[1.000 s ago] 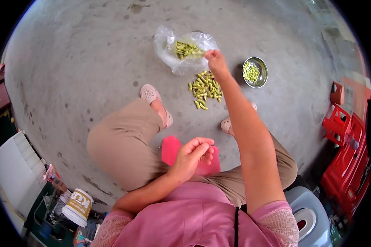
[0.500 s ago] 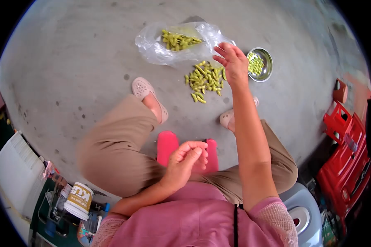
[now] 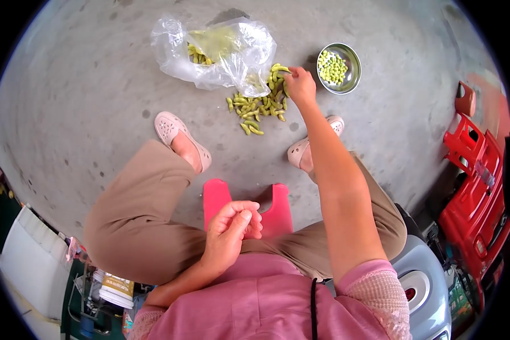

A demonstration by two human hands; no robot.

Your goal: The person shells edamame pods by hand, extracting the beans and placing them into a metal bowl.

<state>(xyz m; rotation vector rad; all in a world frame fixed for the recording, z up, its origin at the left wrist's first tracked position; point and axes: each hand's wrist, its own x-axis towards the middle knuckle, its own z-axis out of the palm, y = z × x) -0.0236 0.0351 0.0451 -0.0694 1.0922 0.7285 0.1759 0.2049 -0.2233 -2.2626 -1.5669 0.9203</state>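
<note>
Bag (image 3: 232,72) at 11 o'clock overlaps pods (image 3: 255,107) at 12; bowl (image 3: 354,72) at 1. Nearest pods' axes run 10-to-4 — others vary. Left hand (image 3: 230,231): thumb against curled fingers; right hand (image 3: 300,86): at pods, grip indeterminate.

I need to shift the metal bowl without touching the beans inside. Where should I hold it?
Probably pinch the metal bowl by its rim on the right, coming from the right: it sits upright and open, the shelled beans lie toward its left, and the right inner wall is bare.
</note>
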